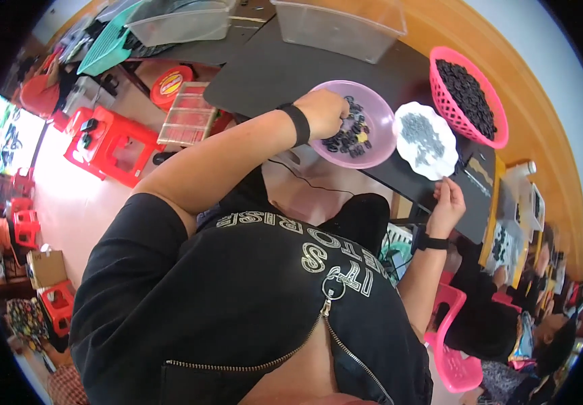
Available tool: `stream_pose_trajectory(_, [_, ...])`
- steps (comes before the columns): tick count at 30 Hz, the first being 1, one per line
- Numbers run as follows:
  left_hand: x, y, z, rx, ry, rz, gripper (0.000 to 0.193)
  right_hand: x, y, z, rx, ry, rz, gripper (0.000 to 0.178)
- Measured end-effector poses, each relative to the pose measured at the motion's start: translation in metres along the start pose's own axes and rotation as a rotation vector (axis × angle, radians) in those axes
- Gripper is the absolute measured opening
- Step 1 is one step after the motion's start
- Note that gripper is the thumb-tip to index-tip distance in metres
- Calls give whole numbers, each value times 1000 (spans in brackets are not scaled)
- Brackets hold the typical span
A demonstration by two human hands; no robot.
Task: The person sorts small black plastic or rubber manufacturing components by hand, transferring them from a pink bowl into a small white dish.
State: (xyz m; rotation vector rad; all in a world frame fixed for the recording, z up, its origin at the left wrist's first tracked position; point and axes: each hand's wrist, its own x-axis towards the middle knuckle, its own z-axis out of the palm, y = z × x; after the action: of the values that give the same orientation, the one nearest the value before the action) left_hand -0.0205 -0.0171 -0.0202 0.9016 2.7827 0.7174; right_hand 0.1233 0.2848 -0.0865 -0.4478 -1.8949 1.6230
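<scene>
My left hand (pixel 323 113) reaches over the left rim of a purple bowl (pixel 381 129), its fingers curled down among small dark pieces (pixel 350 140). Whatever those fingers grip is hidden. A small yellow piece (pixel 362 137) lies with the dark ones. To the bowl's right stands a white scalloped plate (pixel 448 156) spread with small grey pieces (pixel 421 137). Just off the plate's near edge, my right hand (pixel 448 202) has its thumb and fingertips pinched together. Anything between them is too small to make out.
A pink mesh basket (pixel 445 101) heaped with black pieces (pixel 466 98) stands at the dark table's right. Clear plastic bins (pixel 342 30) line the far side. Red stools (pixel 112 145) stand on the floor at left. Other people sit at right, near a pink chair (pixel 455 351).
</scene>
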Motion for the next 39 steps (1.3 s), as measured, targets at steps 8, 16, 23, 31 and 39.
stream_pose_trajectory(8, [20,9,12,202,-108,66,23,-5,-7,7,7,0,16,13])
stream_pose_trajectory(16, [18,15,15,287,-106,176,24,-6,-5,5,5,-2,18,13])
stream_pose_trajectory(23, [4,12,16,296,-82,160,23,-7,-3,6,-2,-11,15,13])
stream_pose_trajectory(31, [-3,3,12,202,-84,159,20,-7,-4,8,-46,7,8,11])
stream_pose_trajectory(39, [-6,0,9,185,-114,164,22,-7,-5,9,-81,-6,-1,12])
